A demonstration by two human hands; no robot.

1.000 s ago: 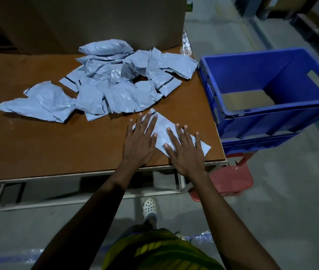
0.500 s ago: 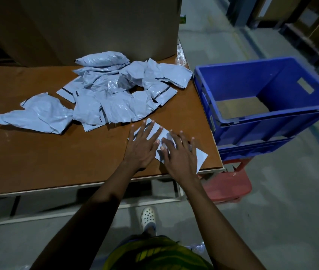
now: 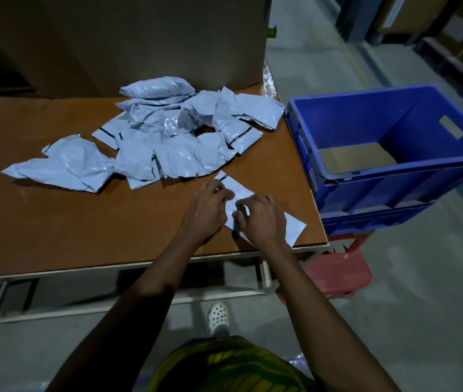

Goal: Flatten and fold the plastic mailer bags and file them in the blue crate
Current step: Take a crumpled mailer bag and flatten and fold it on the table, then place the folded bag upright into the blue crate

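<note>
- A second ago both palms lay flat with fingers spread, pressing; now the fingers of both hands have curled in and drawn together over the middle of the flat pale grey plastic mailer bag.
- The left hand grips the far part of that bag with bent fingers. The right hand pinches the film just beside it, so the knuckles nearly meet.
- My reading: flattening is finished and the fold is starting, though no crease shows yet.
- The bag lies on the brown wooden table at its near right corner, its right tip close to the edge.
- The open blue plastic crate stands off the table to the right. What shows of its inside holds no bags, so filing has hardly begun.
- The heap of crumpled grey mailers on the far side has not moved and awaits its turn.
- Hidden: the fingertips and the bag's centre sit under the hands, so how much film is caught cannot be told.
- The crate's near inner wall and part of its floor are out of sight, and its right side is cut off by the frame.
- Dim light blurs the pile, so I cannot count it.
</note>
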